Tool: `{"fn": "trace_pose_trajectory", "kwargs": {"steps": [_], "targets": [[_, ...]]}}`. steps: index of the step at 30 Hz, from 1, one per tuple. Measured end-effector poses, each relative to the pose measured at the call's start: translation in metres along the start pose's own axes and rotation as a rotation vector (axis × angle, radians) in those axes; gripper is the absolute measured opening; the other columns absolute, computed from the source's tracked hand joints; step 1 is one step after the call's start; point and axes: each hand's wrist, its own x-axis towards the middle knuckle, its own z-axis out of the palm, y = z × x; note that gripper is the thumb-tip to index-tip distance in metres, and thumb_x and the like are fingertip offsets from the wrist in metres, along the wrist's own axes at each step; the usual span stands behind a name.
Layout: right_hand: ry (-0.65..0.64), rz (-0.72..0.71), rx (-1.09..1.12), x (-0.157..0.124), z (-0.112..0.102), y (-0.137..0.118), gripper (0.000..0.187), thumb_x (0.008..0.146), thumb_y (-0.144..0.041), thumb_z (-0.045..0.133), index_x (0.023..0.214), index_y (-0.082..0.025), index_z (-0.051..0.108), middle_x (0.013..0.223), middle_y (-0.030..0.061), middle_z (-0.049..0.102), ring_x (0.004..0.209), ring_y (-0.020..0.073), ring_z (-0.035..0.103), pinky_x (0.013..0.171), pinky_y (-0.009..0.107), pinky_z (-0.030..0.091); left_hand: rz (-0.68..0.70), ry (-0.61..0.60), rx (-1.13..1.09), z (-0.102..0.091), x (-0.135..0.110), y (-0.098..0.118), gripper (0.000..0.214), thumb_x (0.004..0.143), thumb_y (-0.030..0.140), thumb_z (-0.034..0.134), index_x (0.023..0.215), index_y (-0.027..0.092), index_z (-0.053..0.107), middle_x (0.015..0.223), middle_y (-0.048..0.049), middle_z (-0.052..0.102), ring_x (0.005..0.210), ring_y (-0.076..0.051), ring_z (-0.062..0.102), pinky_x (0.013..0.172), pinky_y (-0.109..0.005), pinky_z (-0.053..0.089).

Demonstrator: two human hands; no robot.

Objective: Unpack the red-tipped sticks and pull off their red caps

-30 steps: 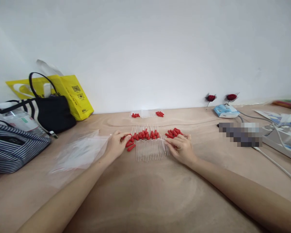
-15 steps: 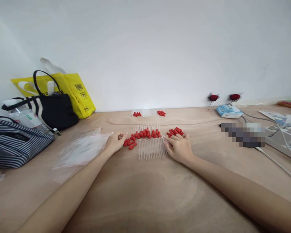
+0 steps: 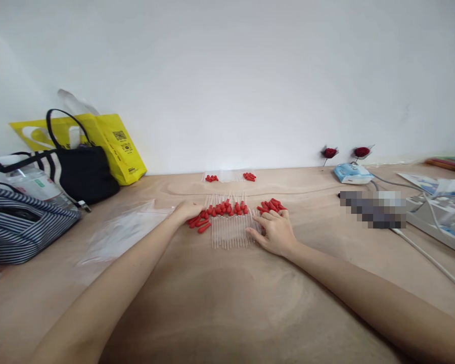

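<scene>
Two facing rows of droppers lie across the middle of the table, with their red rubber bulbs (image 3: pixel 225 207) bunched together. Clear thin tubes (image 3: pixel 231 232) reach toward me from the bulbs, and others point away. My left hand (image 3: pixel 187 210) is at the left end of the far row; its fingertips are smeared and partly hidden. Loose red bulbs (image 3: pixel 203 228) lie just below it. On the right end of the near tubes rests my right hand (image 3: pixel 276 233), thumb and fingers apart. Beyond its fingers is a small pile of red bulbs (image 3: pixel 272 205).
Clear plastic bags (image 3: pixel 125 235) lie to the left, near a striped bag (image 3: pixel 34 227), black bag (image 3: pixel 91 172) and yellow bag (image 3: pixel 125 151). At the back is a packet with red bulbs (image 3: pixel 227 175). A tissue pack (image 3: pixel 352 173) and power strip (image 3: pixel 440 222) are at right.
My left hand has moved forward and right, to the far row's left end. My right thumb has shifted left over the near tubes. The view has turned slightly right.
</scene>
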Motion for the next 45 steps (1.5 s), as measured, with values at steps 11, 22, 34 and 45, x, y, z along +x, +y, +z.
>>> {"fn": "trace_pose_trajectory", "kwargs": {"steps": [11,22,34,45], "targets": [[0.113,0.179,0.156,-0.003,-0.002,0.013,0.023,0.081,-0.035,0.047,0.074,-0.021,0.065,0.067,0.0009,0.064,0.07,0.0148,0.052,0.069,0.032,0.021,0.073,0.058,-0.023,-0.015,-0.007,0.01,0.027,0.063,0.026,0.049,0.038,0.016,0.047,0.036,-0.0002,0.048,0.038,-0.014,0.047,0.041,-0.024,0.033],[0.294,-0.083,0.173,-0.006,-0.008,0.009,0.047,0.076,-0.041,0.052,0.115,-0.015,0.05,0.099,0.0107,0.056,0.092,0.0204,0.048,0.078,0.035,0.031,0.759,0.252,0.212,0.019,-0.088,0.025,0.018,0.084,0.029,0.038,0.083,0.017,0.052,0.079,-0.0036,0.062,0.071,-0.016,0.057,0.065,-0.028,0.043],[0.16,-0.322,0.15,-0.007,-0.009,-0.006,0.019,0.084,-0.028,0.045,0.09,-0.027,0.063,0.066,-0.0029,0.062,0.081,0.0134,0.051,0.091,0.041,0.018,1.182,0.522,0.248,0.06,-0.104,0.022,0.014,0.081,0.025,0.05,0.089,0.015,0.058,0.086,-0.0052,0.065,0.083,-0.017,0.057,0.077,-0.031,0.043],[0.158,-0.38,0.193,-0.011,-0.012,-0.006,0.018,0.081,-0.028,0.047,0.089,-0.028,0.064,0.059,-0.0034,0.059,0.072,0.0131,0.047,0.088,0.042,0.019,1.201,0.504,0.314,0.056,-0.11,0.021,0.015,0.082,0.024,0.05,0.078,0.023,0.064,0.09,-0.0003,0.068,0.094,-0.018,0.056,0.094,-0.044,0.029]]}}
